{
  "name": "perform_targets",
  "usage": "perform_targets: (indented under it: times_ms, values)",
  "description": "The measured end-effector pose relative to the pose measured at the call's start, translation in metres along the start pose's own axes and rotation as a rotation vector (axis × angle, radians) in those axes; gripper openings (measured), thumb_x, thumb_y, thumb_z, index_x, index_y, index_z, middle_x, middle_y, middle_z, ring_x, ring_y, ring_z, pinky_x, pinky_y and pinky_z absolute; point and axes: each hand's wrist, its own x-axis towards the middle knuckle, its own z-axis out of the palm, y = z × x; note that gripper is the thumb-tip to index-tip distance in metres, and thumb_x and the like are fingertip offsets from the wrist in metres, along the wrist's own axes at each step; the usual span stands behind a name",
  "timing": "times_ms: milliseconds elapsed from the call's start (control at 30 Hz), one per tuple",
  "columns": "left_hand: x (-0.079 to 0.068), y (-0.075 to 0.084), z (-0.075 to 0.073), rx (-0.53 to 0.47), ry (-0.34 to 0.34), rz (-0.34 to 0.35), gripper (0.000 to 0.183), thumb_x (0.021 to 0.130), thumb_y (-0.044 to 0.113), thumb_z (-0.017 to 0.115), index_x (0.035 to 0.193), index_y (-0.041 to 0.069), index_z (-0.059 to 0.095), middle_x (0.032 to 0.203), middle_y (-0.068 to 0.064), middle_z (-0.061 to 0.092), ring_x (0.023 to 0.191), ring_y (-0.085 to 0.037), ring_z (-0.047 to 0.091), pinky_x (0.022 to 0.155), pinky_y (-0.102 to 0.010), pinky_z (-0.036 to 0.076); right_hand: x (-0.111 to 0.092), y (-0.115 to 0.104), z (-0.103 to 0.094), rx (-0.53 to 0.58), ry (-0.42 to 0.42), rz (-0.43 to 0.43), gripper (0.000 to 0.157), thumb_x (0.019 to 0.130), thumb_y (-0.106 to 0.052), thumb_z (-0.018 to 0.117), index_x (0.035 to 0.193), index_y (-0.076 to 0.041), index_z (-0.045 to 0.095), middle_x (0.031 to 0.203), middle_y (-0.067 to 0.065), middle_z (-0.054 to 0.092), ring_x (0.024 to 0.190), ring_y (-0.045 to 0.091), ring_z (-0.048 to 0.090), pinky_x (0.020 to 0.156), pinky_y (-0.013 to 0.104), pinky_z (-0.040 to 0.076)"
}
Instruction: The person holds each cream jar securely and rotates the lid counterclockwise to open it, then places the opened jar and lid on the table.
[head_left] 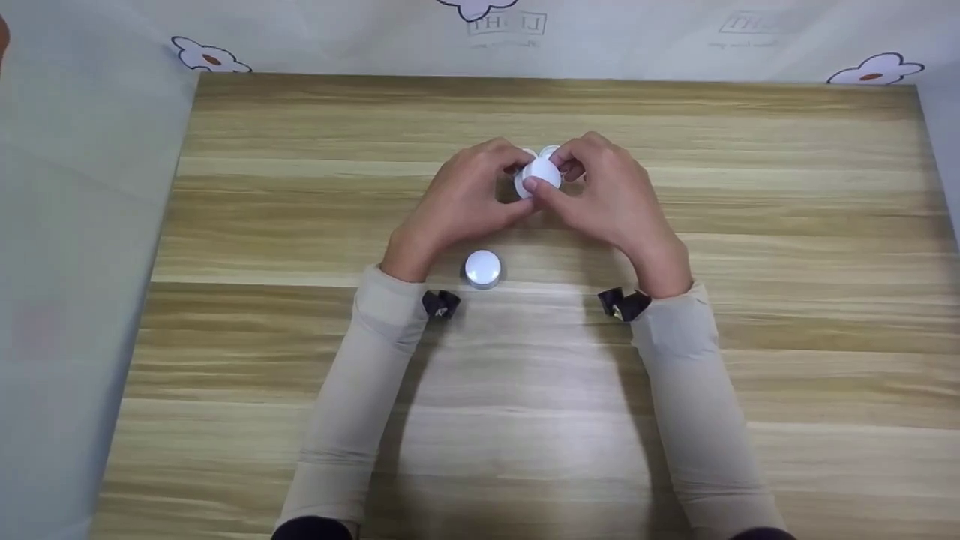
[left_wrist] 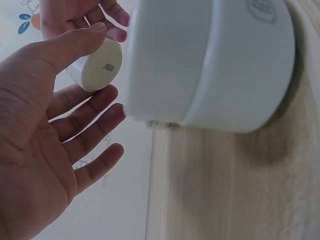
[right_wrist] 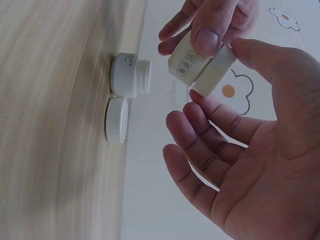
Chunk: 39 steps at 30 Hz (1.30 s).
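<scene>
- Basically, left hand (head_left: 474, 184) at 9 o'clock pinches white jar (right_wrist: 186, 62); looks like a steadying hold, leaving its cap (right_wrist: 216, 72) reachable.
- Capped jar (head_left: 482, 268) upright at 7 o'clock from it, probably parked clear of the hands.
- Open jar (right_wrist: 124, 75), loose lid (right_wrist: 116, 121): side by side, 12 o'clock, just beyond.
- Right hand (head_left: 611, 187), 3 o'clock: thumb and finger grip cap, others loose.
- Wood-grain table (head_left: 315, 187); pale flower-print sheet (head_left: 337, 37) behind, 12 o'clock.
</scene>
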Motion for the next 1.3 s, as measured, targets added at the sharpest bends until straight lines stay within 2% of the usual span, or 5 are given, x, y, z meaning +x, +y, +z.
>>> perform_targets:
  times_ms: [600, 767, 900, 1100, 1300]
  values:
    - [-0.0001, 0.0, -0.001, -0.001, -0.009, -0.03, 0.043, 0.093, 0.04, 0.08, 0.127, 0.015, 0.074, 0.121, 0.0, 0.071, 0.113, -0.018, 0.065, 0.1, -0.034, 0.051, 0.0008, 0.0, -0.0014, 0.0, -0.01, -0.03, 0.044, 0.094, -0.045, 0.077, 0.114, -0.006, 0.074, 0.117, 0.01, 0.069, 0.108, 0.028, 0.069, 0.098, 0.046, 0.053]
    - [-0.0003, -0.0007, -0.0024, -0.011, -0.001, -0.015, 0.044, 0.091, 0.043, 0.082, 0.126, 0.018, 0.075, 0.119, 0.001, 0.072, 0.112, -0.022, 0.066, 0.099, -0.034, 0.05, 0.0009, -0.0021, -0.0029, -0.023, 0.041, 0.039, 0.056, 0.093, -0.059, 0.073, 0.115, -0.008, 0.075, 0.115, 0.009, 0.071, 0.106, 0.025, 0.07, 0.093, 0.046, 0.052]
    - [-0.0005, -0.0002, -0.0021, -0.017, 0.006, 0.001, 0.045, 0.091, 0.045, 0.083, 0.126, 0.018, 0.075, 0.119, 0.002, 0.073, 0.112, -0.022, 0.066, 0.1, -0.033, 0.05, 0.0014, -0.0028, -0.0033, -0.054, 0.065, 0.084, 0.059, 0.093, -0.065, 0.07, 0.106, -0.008, 0.076, 0.108, 0.009, 0.073, 0.1, 0.024, 0.068, 0.089, 0.044, 0.051]
    - [-0.0007, 0.0003, -0.0009, -0.008, -0.002, -0.003, 0.045, 0.092, 0.045, 0.081, 0.128, 0.018, 0.074, 0.121, 0.001, 0.072, 0.113, -0.02, 0.066, 0.101, -0.034, 0.05, 0.0019, -0.0009, -0.0018, -0.055, 0.071, 0.078, 0.051, 0.092, -0.06, 0.073, 0.098, -0.009, 0.075, 0.102, 0.007, 0.073, 0.095, 0.022, 0.069, 0.085, 0.04, 0.049]
    - [0.0001, 0.0006, -0.0008, 0.011, -0.02, -0.016, 0.045, 0.092, 0.044, 0.081, 0.128, 0.018, 0.074, 0.122, 0.0, 0.071, 0.113, -0.023, 0.065, 0.1, -0.035, 0.049, 0.0009, -0.0002, -0.0013, -0.027, 0.06, 0.05, 0.046, 0.093, -0.052, 0.076, 0.102, -0.007, 0.076, 0.104, 0.008, 0.072, 0.097, 0.022, 0.069, 0.087, 0.041, 0.051]
